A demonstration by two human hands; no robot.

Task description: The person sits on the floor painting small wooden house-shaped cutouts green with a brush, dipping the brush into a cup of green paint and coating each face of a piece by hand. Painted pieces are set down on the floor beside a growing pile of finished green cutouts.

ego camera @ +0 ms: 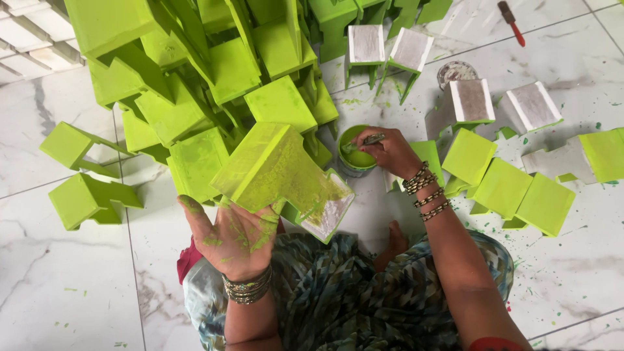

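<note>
Floor: white marble tiles with grey veins, flecked with green paint; the person sits on it, patterned cloth across the lap.
Step in hand: judged to be paint loading. The brush is dipped into the small round pot of green paint, just beyond the knee.
Right hand: fingers pressed together, pinching the brush handle; bangles on the wrist.
Left hand: palm up and smeared green, fingers spread under the held stool, supporting it from below.
Held stool: small wooden piece, tilted, near centre of the scene; upper faces green, one lower face unpainted grey-white.
Next move, as a judgement: calls for lifting the loaded brush clear of the pot rim without dripping, then turning the bare face toward it while the left hand keeps the piece steady.
Painted stack: many green stools piled far left.
Loose painted pieces: green, right of the pot.
Unpainted pieces: grey-white tops, far right.
Spare brush: red handle, far right on the floor.
Round lid: possibly a tin lid, pale; view too small to confirm.
Packages, labels, signs: none legible in view; the pot shows no visible label.
</note>
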